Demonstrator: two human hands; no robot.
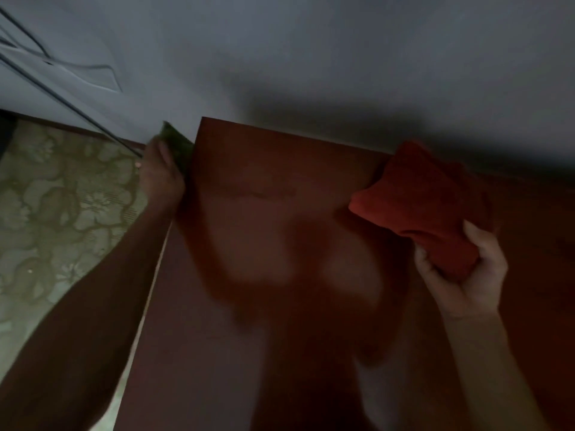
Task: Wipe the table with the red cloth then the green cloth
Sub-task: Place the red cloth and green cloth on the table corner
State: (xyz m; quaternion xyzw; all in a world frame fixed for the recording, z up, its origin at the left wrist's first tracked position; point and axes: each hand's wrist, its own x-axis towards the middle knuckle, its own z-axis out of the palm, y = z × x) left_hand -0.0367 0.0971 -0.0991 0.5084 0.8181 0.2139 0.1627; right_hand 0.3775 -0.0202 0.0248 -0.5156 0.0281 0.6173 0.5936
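Observation:
A glossy red-brown table (280,188) fills the middle and right of the dim head view. My right hand (463,275) grips a bunched red cloth (423,206) at the table's right side, near the back edge; whether the cloth touches the top I cannot tell. My left hand (161,172) reaches past the table's left edge near the far corner and holds a green cloth (175,141) against that edge. Most of the green cloth is hidden by the hand and the table edge.
A grey wall (311,57) runs directly behind the table. Dark cables (62,94) cross the wall at upper left. A green floral-patterned floor (62,213) lies left of the table. My shadow darkens the tabletop.

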